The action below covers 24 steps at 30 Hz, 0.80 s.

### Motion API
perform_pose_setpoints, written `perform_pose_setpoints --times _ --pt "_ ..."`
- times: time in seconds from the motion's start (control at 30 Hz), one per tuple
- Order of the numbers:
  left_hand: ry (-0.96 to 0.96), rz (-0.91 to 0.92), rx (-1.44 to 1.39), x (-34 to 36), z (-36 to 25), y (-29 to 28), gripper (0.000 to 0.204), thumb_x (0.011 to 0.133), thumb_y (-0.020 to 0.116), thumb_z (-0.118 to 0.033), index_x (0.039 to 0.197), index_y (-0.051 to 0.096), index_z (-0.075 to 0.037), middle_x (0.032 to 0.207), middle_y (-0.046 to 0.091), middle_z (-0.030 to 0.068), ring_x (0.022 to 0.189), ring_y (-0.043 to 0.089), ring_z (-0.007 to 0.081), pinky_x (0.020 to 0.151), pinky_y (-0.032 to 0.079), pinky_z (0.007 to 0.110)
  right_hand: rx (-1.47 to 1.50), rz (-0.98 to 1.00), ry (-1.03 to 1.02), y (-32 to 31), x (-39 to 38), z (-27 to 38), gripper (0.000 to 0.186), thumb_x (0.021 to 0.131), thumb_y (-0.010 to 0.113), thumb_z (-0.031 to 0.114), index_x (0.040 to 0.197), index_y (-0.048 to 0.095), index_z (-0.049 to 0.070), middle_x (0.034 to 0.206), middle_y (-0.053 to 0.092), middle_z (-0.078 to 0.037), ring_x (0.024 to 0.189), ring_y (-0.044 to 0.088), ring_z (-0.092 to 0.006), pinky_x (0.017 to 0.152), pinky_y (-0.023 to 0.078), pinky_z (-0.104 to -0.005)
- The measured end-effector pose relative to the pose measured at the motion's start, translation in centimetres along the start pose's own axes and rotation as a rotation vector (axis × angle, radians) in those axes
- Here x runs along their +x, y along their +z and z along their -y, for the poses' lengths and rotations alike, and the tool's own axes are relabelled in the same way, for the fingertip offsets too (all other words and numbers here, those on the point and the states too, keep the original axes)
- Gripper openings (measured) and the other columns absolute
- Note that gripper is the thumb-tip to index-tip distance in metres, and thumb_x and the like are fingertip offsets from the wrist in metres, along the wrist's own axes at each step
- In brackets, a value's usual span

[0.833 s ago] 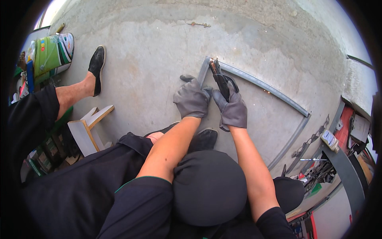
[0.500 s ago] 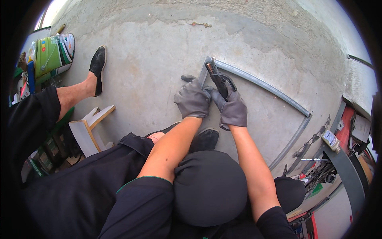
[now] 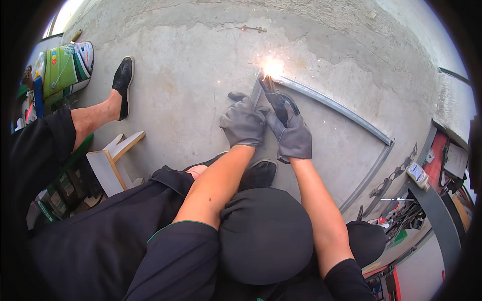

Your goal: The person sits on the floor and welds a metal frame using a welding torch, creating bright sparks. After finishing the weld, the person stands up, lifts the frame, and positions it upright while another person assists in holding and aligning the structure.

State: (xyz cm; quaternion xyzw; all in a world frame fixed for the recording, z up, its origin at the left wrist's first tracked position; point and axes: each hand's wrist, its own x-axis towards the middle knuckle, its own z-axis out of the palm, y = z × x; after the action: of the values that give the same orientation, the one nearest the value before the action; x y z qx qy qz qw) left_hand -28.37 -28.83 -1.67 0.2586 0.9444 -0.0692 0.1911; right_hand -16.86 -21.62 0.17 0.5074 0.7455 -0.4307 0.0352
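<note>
My right hand, in a grey glove, is closed around the handle of a black welding electrode holder. The holder's jaw end points away from me at the far-left corner of a metal frame lying on the floor. A bright welding arc burns at that corner, throwing sparks and hiding the joint. My gloved left hand is closed over the frame's left bar, just beside my right hand. One gloved finger sticks out to the left; the fingers beneath are hidden.
Another person's bare leg and black shoe are at left, by a small white stool and a green bucket. At right are a plastic bottle and a cluttered rack. A dark shoe sits below my hands.
A bright arc with flying sparks has appeared at the frame's corner, where the holder's end is. Both hands have stayed almost in place.
</note>
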Motion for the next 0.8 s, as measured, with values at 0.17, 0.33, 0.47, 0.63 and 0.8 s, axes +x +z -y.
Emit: perform_pose_setpoints --times 0.17,0.33,0.47,0.63,0.8 --pt "0.073 -0.108 0.007 -0.2 0.3 0.8 0.031 0.091 0.063 -0.042 0.097 0.069 -0.012 0.088 0.072 0.0076 0.086 0.074 0.0266 0.076 0.053 0.046 -0.015 -0.022 -0.007 0.0 -0.5 -0.1 0.063 0.091 0.069 0.059 0.139 0.066 0.017 0.115 0.072 -0.020 0.108 0.070 -0.0385 0.093 0.055 -0.0472" --pt "0.067 -0.104 -0.003 -0.1 0.5 1.2 0.030 0.093 0.063 -0.042 0.097 0.068 -0.013 0.089 0.072 0.0073 0.089 0.074 0.0266 0.078 0.053 0.045 -0.056 0.022 -0.010 0.4 -0.3 -0.5 0.066 0.091 0.069 0.060 0.142 0.064 0.017 0.121 0.070 -0.020 0.112 0.069 -0.0387 0.095 0.054 -0.0478" --pt "0.076 -0.111 0.059 0.0 0.6 1.4 0.036 0.094 0.062 -0.042 0.107 0.067 -0.009 0.088 0.072 0.0062 0.088 0.074 0.0254 0.078 0.053 0.045 -0.046 0.020 -0.015 0.3 -0.1 -0.1 0.066 0.091 0.069 0.059 0.142 0.063 0.017 0.125 0.068 -0.019 0.115 0.068 -0.0389 0.096 0.054 -0.0475" --pt "0.052 -0.060 0.132 0.3 0.3 1.1 0.075 0.093 0.062 -0.044 0.138 0.050 0.014 0.086 0.072 0.0042 0.081 0.074 0.0213 0.071 0.055 0.043 0.110 -0.045 -0.080 0.3 0.1 0.2 0.064 0.092 0.068 0.057 0.142 0.063 0.017 0.132 0.067 -0.019 0.116 0.067 -0.0386 0.097 0.054 -0.0471" --pt "0.078 -0.131 0.071 0.0 0.5 1.2 0.031 0.092 0.064 -0.040 0.104 0.069 -0.012 0.086 0.072 0.0058 0.084 0.075 0.0272 0.073 0.054 0.044 0.007 0.027 0.036 0.1 -0.1 0.3 0.063 0.091 0.070 0.059 0.137 0.067 0.016 0.124 0.070 -0.019 0.111 0.069 -0.0398 0.093 0.055 -0.0486"
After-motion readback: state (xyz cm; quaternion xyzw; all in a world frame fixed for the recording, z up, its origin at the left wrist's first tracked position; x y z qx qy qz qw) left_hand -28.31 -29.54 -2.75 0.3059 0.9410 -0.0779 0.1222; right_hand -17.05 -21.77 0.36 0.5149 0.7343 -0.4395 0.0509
